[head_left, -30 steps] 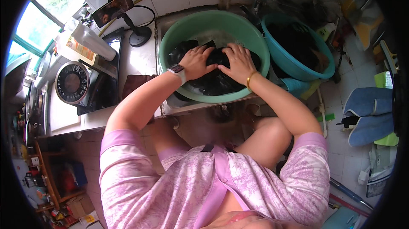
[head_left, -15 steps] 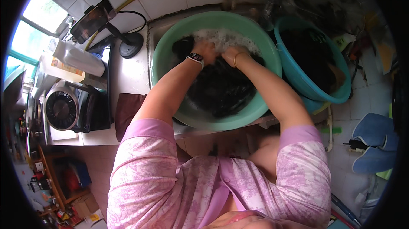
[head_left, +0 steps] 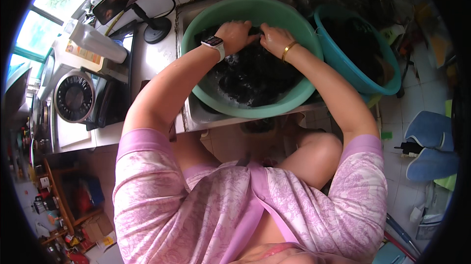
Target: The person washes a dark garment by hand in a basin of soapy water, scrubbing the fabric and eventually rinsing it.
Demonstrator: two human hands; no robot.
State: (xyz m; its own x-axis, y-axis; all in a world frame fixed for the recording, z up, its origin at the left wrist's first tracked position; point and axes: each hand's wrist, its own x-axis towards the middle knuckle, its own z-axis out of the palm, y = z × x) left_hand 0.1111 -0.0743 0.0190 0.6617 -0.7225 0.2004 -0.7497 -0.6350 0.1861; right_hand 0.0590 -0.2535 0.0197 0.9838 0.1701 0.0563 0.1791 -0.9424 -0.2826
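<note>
A wide green basin point(head_left: 255, 112) holds dark, wet black cloth point(head_left: 257, 75) in water. The folds shine, and what kind of garment it is cannot be made out. Over the far part of the basin, my left hand point(head_left: 236, 35) is closed with its fingers on a bunched piece of this cloth. My right hand point(head_left: 276, 39) is beside it, fingers curled onto the same piece, with a narrow gap between the two hands. A smartwatch point(head_left: 214, 42) is on my left wrist and a gold bangle point(head_left: 288, 50) on my right.
A blue basin point(head_left: 349, 83) with more dark cloth stands tilted at the right. Left of the green basin, the counter point(head_left: 156, 63) carries a phone on a stand point(head_left: 156, 29), a white jug point(head_left: 98, 43) and a round dark appliance point(head_left: 74, 96). Blue slippers point(head_left: 430, 130) hang at far right.
My hands have risen out of the suds, pulling cloth up between them. My elbows have spread outward. The whole view has shifted, with the basin now higher in it and fewer suds showing.
</note>
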